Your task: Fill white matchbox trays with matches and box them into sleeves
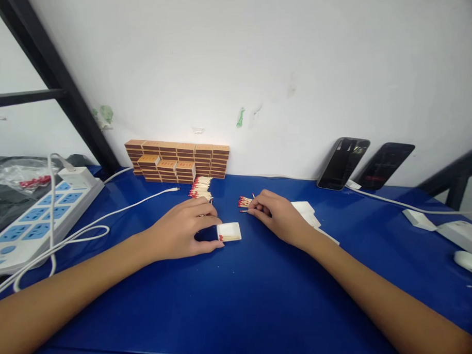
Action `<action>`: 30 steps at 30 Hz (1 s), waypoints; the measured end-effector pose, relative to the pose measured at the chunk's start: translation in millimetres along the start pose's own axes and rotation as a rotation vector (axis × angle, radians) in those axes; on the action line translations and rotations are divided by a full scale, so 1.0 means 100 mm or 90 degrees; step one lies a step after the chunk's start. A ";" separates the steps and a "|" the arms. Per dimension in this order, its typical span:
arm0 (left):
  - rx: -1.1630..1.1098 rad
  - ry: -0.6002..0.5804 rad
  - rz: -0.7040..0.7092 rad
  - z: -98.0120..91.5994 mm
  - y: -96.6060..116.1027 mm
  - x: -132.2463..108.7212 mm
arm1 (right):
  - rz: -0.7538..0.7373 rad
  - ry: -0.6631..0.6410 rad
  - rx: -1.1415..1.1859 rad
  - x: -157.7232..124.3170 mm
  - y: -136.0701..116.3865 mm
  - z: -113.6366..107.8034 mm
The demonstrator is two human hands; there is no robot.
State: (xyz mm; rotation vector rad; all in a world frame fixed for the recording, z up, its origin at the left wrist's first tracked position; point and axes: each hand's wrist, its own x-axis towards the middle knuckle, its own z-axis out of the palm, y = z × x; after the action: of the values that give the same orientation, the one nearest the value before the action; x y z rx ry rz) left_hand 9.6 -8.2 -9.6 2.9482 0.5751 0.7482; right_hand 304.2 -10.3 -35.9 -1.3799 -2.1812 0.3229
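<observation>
cardboard tray [229, 231], white and rectangular, was pinched by the left hand [182, 230] at frame centre; the right hand [278, 215] pinched thin red-tipped matches [244, 201] over the smooth blue table [255, 301].

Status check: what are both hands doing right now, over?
Left hand holds white tray. Right hand pinches loose matches. Match pile just beyond left hand.

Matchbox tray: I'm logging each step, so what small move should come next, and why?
Probably the right hand should carry the few matches at its fingertips over to the white tray, since the left hand steadies it open-side up and it looks only partly filled.
</observation>
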 end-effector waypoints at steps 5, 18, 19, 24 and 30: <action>-0.001 0.004 -0.001 0.01 0.00 0.00 | -0.004 -0.003 0.001 0.00 0.01 0.01; 0.013 0.016 -0.031 -0.01 0.02 0.02 | -0.073 -0.013 0.005 -0.14 -0.43 -0.01; 0.009 0.019 -0.030 -0.01 0.02 0.02 | -0.085 -0.011 -0.003 -0.17 -0.51 0.02; 0.000 0.026 -0.024 0.00 0.05 0.02 | -0.111 -0.025 -0.012 -0.22 -0.63 0.10; 0.002 0.014 -0.027 -0.01 0.03 0.01 | -0.015 0.081 -0.033 -0.06 -0.20 -0.05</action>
State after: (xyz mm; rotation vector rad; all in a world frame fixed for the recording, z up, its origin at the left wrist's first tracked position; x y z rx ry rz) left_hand 11.0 -10.8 -7.5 2.9238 0.6397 0.7781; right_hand 293.5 -25.5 -24.4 -1.3620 -2.1125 0.1659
